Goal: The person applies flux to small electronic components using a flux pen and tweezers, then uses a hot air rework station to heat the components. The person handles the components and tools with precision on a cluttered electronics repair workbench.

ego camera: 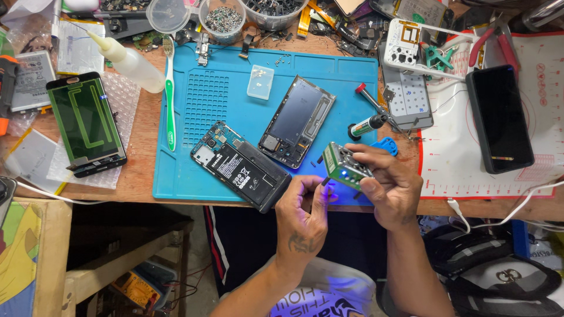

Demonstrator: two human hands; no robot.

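My right hand (388, 185) grips a small green circuit module (343, 166) with a blue light on it, held just above the near edge of the blue work mat (223, 100). Just left of it, my left hand (302, 214) pinches a tiny dark part (325, 181) against the module's lower edge. An opened phone with its battery showing (241, 167) lies on the mat beside my left hand. A phone mid-frame (296, 120) lies next to it, further back.
A green-handled toothbrush (170, 105) and a squeeze bottle (126, 60) lie at the mat's left. A display panel (86, 124) rests on bubble wrap. A black phone (499, 117) lies on the white mat at right. Screwdrivers (370, 108), red pliers (490, 38) and tubs of parts (222, 19) crowd the back.
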